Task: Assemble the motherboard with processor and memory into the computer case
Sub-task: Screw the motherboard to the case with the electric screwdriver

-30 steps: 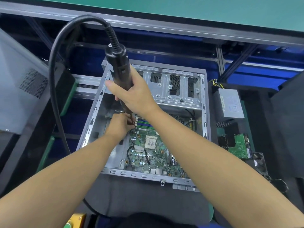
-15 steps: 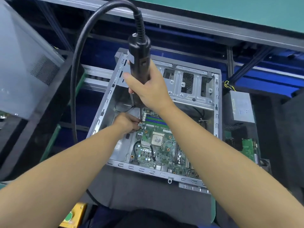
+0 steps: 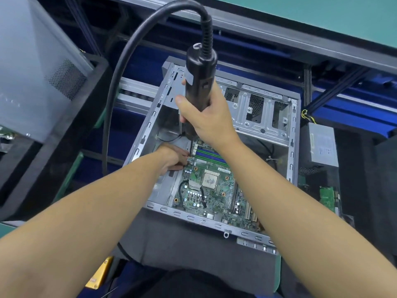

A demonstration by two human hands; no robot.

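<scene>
An open grey computer case (image 3: pixel 293 160) lies on its side with the green motherboard (image 3: pixel 217 196) inside it. The bare processor (image 3: pixel 210 180) sits mid-board, and green and blue memory slots (image 3: pixel 211 154) lie behind it. My right hand (image 3: pixel 209 118) grips a black electric screwdriver (image 3: pixel 198 82) upright, its bit pointing down at the board's far left corner. My left hand (image 3: pixel 173 157) is down in the case at that corner, fingertips pinched around the bit tip; whether a screw is there is hidden.
The screwdriver's thick black cable (image 3: pixel 120 87) loops up and left. A grey power supply (image 3: pixel 323 145) and a green circuit board (image 3: pixel 327 197) lie right of the case. A grey side panel (image 3: pixel 36 67) leans at the left. A yellow object (image 3: pixel 101 274) sits near the front edge.
The view has shifted, so the case sits further right and larger in frame. Both hands stay at the board's far left corner, with the screwdriver held upright throughout.
</scene>
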